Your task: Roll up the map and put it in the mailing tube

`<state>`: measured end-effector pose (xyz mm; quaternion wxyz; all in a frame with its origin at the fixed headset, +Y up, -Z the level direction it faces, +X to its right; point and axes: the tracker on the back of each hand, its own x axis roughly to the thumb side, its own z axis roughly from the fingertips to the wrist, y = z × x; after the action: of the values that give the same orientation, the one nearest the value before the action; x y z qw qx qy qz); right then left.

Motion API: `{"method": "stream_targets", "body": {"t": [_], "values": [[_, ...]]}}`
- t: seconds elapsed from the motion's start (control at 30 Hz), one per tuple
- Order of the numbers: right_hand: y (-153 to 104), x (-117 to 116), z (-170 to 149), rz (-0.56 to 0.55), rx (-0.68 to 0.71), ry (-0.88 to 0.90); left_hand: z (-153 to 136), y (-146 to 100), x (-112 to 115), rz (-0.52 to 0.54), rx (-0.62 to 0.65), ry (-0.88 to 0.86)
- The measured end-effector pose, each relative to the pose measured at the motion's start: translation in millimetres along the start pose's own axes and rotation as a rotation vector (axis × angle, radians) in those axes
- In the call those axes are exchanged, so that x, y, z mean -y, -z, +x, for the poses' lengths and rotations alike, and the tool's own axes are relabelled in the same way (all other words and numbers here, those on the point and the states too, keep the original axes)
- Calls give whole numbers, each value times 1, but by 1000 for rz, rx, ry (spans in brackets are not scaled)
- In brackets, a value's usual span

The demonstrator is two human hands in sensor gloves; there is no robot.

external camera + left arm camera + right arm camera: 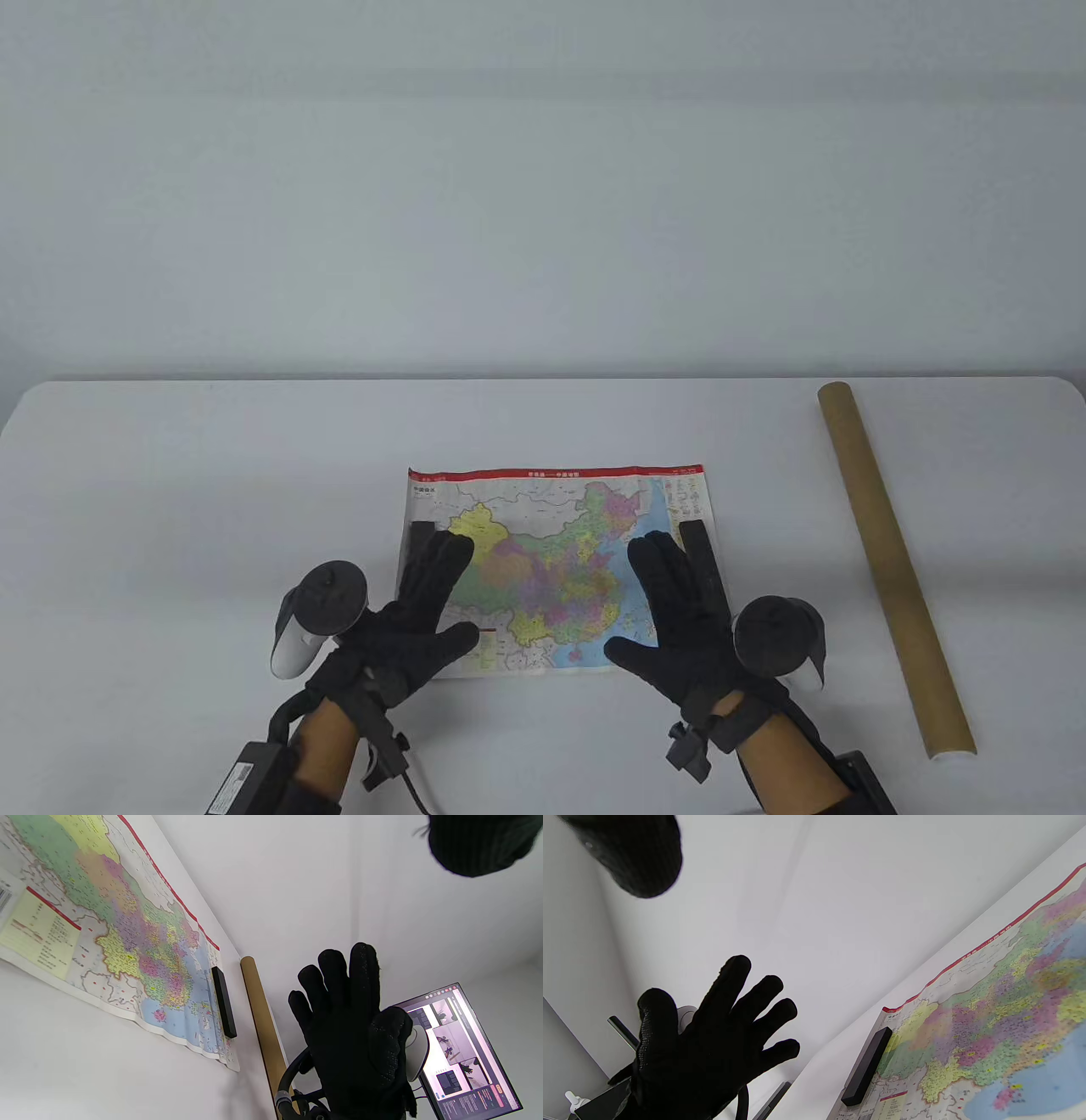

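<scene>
The colourful map (551, 569) lies flat and unrolled on the white table, with a black bar on its left edge (417, 536) and another on its right edge (706, 564). The brown cardboard mailing tube (891, 564) lies on the table to the right, apart from the map. My left hand (450, 594) is open with fingers spread over the map's left part. My right hand (649, 598) is open over its right part. In the wrist views both hands (352, 1035) (712, 1043) look raised off the table and hold nothing.
The tube's near open end (950, 749) lies close to the table's front right. A lit monitor (458, 1052) stands off to the right of the table. The table's far edge (543, 380) meets a plain wall.
</scene>
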<state>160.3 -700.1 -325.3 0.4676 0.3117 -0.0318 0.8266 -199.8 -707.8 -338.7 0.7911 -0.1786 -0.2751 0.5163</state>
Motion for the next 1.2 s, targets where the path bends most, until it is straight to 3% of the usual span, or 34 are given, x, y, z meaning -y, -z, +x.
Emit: {"method": "stream_targets", "body": {"t": [0.4, 0.57, 0.87, 1.0, 1.2], "values": [[0, 2, -1, -16, -9, 0, -1, -1, -2, 3, -5, -12], [6, 18, 1, -93, -126, -66, 0, -2, -4, 9, -3, -19], [18, 102, -28, -159, -562, -367, 0, -3, -6, 11, 2, -23], [7, 135, -52, -201, -740, -397, 0, -3, -6, 12, 4, -18], [-30, 173, -94, -247, -995, -449, 0, -4, -5, 5, 0, -13]]}}
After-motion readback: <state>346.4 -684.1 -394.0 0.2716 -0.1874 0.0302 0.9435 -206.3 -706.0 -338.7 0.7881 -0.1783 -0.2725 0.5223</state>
